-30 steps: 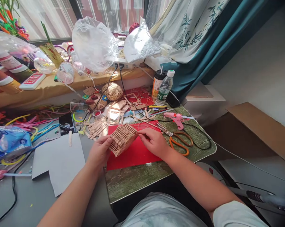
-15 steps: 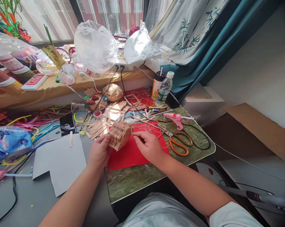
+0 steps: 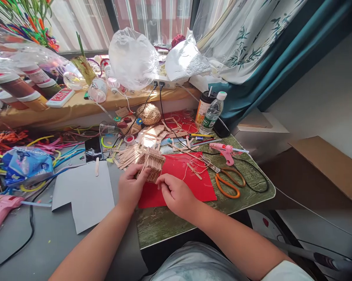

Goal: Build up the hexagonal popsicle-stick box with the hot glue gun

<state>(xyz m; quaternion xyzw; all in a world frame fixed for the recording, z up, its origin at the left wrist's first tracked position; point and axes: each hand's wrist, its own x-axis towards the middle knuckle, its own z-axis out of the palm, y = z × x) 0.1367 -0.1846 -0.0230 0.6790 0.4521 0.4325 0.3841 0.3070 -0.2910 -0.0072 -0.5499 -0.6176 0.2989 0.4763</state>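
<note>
My left hand (image 3: 131, 188) grips the left side of a small block-shaped piece built from wooden craft sticks (image 3: 151, 164), held just above a red sheet (image 3: 185, 179). My right hand (image 3: 176, 194) is closed in a pinch at the piece's lower right edge; thin twine (image 3: 192, 168) trails over the red sheet to its right, and I cannot make out whether the fingers hold it. Loose craft sticks (image 3: 128, 155) lie just behind the piece.
Orange-handled scissors (image 3: 227, 184) and a pink glue gun (image 3: 226, 150) lie right of the red sheet. A twine ball (image 3: 149, 114), water bottle (image 3: 213, 112) and cup (image 3: 203, 105) stand at the back. Grey paper (image 3: 84, 192), pipe cleaners (image 3: 51, 146), another pink glue gun (image 3: 2, 207) fill the left.
The stick piece has been turned and drawn nearer to me. My right hand moved left and down, from the piece's right end to its lower edge. The view shifted slightly.
</note>
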